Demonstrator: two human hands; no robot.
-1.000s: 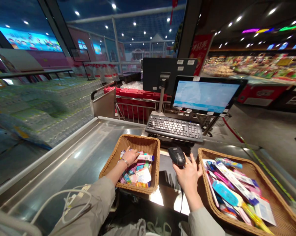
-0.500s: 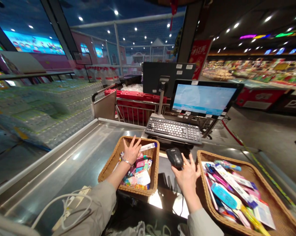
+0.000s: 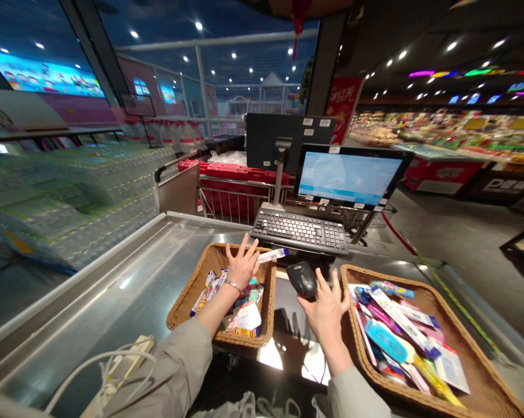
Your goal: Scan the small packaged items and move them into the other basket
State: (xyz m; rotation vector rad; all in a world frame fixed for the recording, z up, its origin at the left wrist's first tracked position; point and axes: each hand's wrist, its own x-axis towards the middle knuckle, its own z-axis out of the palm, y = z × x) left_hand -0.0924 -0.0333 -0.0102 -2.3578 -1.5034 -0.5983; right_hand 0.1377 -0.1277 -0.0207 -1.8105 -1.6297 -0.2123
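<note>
A box [image 3: 274, 255] was held by the left hand [image 3: 242, 267] at the far right corner of the left basket [image 3: 271, 302], with its free end carried out past the rim. The left hand was spread wide, its fingers fanned; the box seemed to be pinched by the thumb and forefinger, though the grip was partly hidden. A scanner [image 3: 302, 278] was held by the right hand [image 3: 325, 313], gripped near its head by the thumb side, while the other fingers were left raised and parted.

The step in hand was judged to be the presenting of the box to the scanner, the two being near but apart. By that judgement, the next move called for the coded face of the box to be brought in front of the scanner's head and held steady there; whether a code was turned that way was too small to be told.

The long axis of the box was laid across the view, tipped slightly up toward the right. Its blue end was pointed right; its other end was covered by the left hand. The scanner's head appeared to be pointed away and leftward, roughly toward that blue end. Packs [image 3: 403, 322] were heaped in the left basket and the right basket [image 3: 457, 325], both set on the worktop [image 3: 148, 273].
</note>
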